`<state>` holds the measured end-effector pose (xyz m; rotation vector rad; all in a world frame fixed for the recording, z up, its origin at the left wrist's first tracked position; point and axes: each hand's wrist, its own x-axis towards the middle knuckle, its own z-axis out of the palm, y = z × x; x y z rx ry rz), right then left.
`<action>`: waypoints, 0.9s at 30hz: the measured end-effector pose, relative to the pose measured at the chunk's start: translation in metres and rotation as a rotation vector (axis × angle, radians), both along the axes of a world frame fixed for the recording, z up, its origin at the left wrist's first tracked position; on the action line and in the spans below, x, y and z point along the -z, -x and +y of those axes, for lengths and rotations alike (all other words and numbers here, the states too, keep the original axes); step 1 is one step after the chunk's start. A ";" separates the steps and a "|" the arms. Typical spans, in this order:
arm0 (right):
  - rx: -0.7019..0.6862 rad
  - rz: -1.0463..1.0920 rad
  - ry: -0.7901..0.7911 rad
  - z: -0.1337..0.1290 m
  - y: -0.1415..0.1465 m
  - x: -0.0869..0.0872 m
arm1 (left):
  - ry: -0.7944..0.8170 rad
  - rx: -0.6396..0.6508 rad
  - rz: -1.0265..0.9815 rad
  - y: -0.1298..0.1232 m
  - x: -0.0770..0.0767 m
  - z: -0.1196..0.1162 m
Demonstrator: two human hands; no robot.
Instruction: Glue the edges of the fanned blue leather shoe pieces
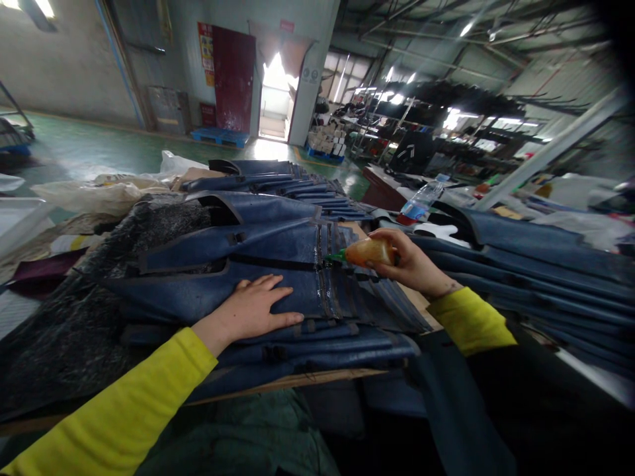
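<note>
Desk's (297,381) near edge: I see the left hand (251,307), fingers loosely spread, flat on a blue panel (278,241). Just beyond, the right hand (411,261) pinches an amber bottle (370,252) between its fingers, green nozzle (338,256) at the panel's dark strips (321,291).

Left hand (253,309) palm-down, fingers (281,293) spread, right hand (415,263) curled

I can read no text: the red sign (286,26) above the doorway (276,106) and the poster (206,54) are too blurred.
</note>
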<state>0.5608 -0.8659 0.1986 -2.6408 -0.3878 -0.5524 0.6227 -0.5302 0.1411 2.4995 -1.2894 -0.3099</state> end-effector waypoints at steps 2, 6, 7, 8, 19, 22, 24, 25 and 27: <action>-0.003 -0.008 0.005 -0.004 -0.006 0.002 | -0.003 0.001 0.005 0.000 0.000 0.000; -0.003 -0.036 0.006 -0.010 -0.015 0.008 | -0.011 0.002 0.005 0.000 0.000 0.000; -0.001 -0.042 0.000 -0.012 -0.017 0.009 | -0.011 0.002 0.002 0.000 0.000 -0.001; 0.003 -0.045 -0.007 -0.013 -0.019 0.010 | -0.011 0.002 0.001 0.000 -0.001 -0.001; 0.021 -0.166 0.128 -0.016 -0.035 0.012 | -0.007 -0.004 0.012 0.000 0.000 0.000; 0.028 -0.178 0.173 -0.018 -0.039 0.013 | -0.004 -0.004 0.007 0.000 0.001 0.000; 0.023 -0.196 0.194 -0.019 -0.042 0.015 | -0.007 -0.003 0.005 0.000 0.001 0.000; 0.018 -0.207 0.204 -0.020 -0.043 0.017 | -0.008 -0.003 0.005 0.000 0.001 0.000; 0.015 -0.233 0.215 -0.021 -0.046 0.019 | -0.009 -0.002 0.006 0.000 0.000 0.000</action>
